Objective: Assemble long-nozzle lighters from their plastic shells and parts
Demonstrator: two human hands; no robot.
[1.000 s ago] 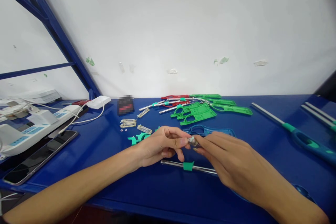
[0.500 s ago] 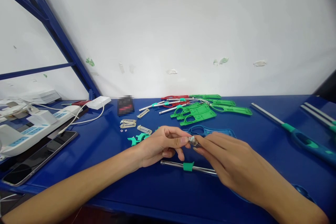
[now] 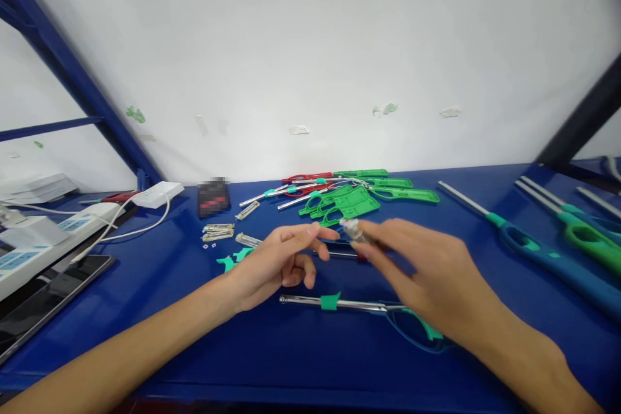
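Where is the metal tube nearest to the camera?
In the head view, the metal tube lies at lower centre on the table, below the left hand, its right end towards the right hand.

L hand [image 3: 276, 265] & R hand [image 3: 417, 265] bare, L forearm [image 3: 150, 336] & R forearm [image 3: 514, 343] ditto, slim w/ narrow wrists [image 3: 228, 291].

left grip [image 3: 279, 262]: loose, index extended | right grip [image 3: 420, 262]: pinched | forearms [image 3: 160, 333]: angled inward

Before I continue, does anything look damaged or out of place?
The wall looks marred: whitish and greenish patches break its plain surface. On the table, two tiny pale bits lie loose near the translucent parts, perhaps strays. No spill shows.
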